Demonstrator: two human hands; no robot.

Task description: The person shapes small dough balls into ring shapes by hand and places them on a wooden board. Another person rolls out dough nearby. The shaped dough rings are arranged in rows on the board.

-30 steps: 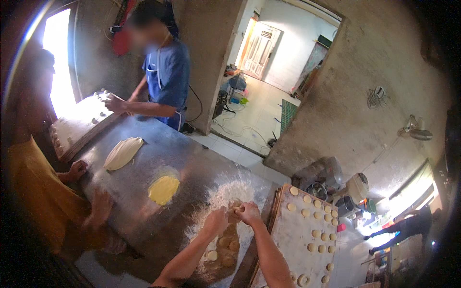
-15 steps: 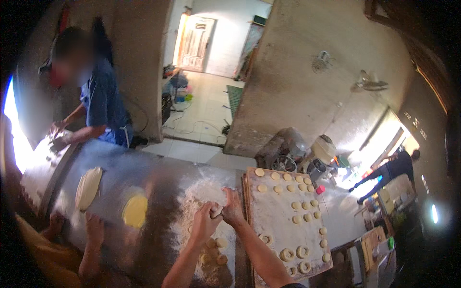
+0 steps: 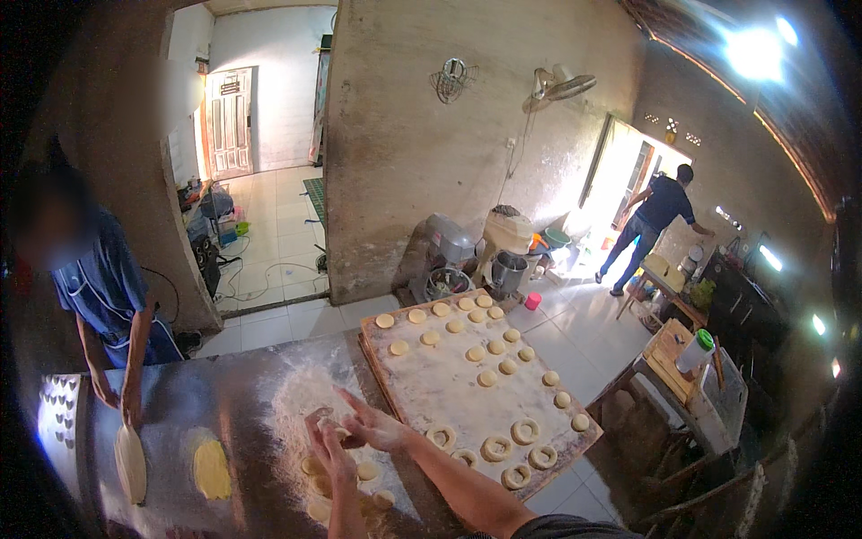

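Note:
Over a patch of white flour point(image 3: 301, 395) on the dark table, my left hand point(image 3: 332, 454) and my right hand point(image 3: 377, 426) meet around a small piece of dough point(image 3: 342, 435). Fingers of both hands are closed on it, though my right index finger points outward. Most of the dough is hidden, so its exact shape cannot be made out. Just below my hands lie several round dough pieces point(image 3: 366, 470), partly behind my left forearm. To the right, a floured wooden board point(image 3: 431, 382) carries dough rounds point(image 3: 488, 378) and, at its near end, dough rings point(image 3: 496, 448).
At the left, a person in blue point(image 3: 103, 278) has both hands at a long pale dough piece point(image 3: 131, 463). A flat yellow slab point(image 3: 213, 469) lies nearby. Mixers point(image 3: 449, 256) stand by the wall; another person point(image 3: 660, 216) is near the bright doorway. A side table point(image 3: 673, 368) holds a green-lidded jar.
My view has swung right, so the room appears farther left. My hands still hold the dough, with my right fingers more extended. The co-worker's hands have moved onto the long dough piece.

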